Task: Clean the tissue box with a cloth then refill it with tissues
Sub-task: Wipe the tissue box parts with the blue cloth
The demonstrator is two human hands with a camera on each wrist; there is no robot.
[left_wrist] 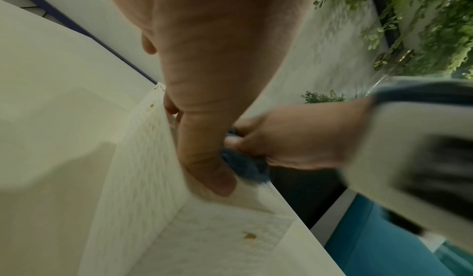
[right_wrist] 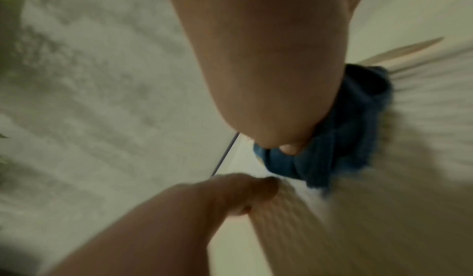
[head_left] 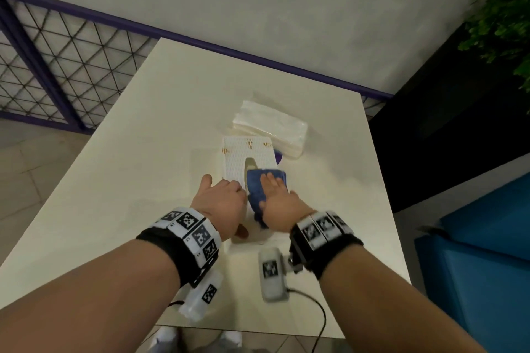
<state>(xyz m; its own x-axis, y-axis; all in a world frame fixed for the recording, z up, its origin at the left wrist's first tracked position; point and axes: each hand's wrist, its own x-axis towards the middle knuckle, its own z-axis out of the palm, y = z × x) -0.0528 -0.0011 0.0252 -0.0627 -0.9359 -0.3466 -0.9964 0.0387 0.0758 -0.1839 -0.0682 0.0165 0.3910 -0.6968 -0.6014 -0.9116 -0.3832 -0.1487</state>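
From the head view, the box [head_left: 246, 162] is seen on the table [head_left: 143, 152], gripped at its near left edge by the left hand [head_left: 222, 200]. The cloth [head_left: 262, 188] is pressed flat on the box top by the right hand [head_left: 276, 199], fingers straight. A pack of tissues [head_left: 271, 126] lies just beyond the box.

In the left wrist view, the left thumb [left_wrist: 204, 155] is laid along the box's [left_wrist: 143, 169] edge, fingers curled over it; the cloth [left_wrist: 245, 169] is bunched under the right hand [left_wrist: 294, 138].

The right wrist view is blurred; the palm [right_wrist: 268, 68] is set on the cloth [right_wrist: 340, 138].
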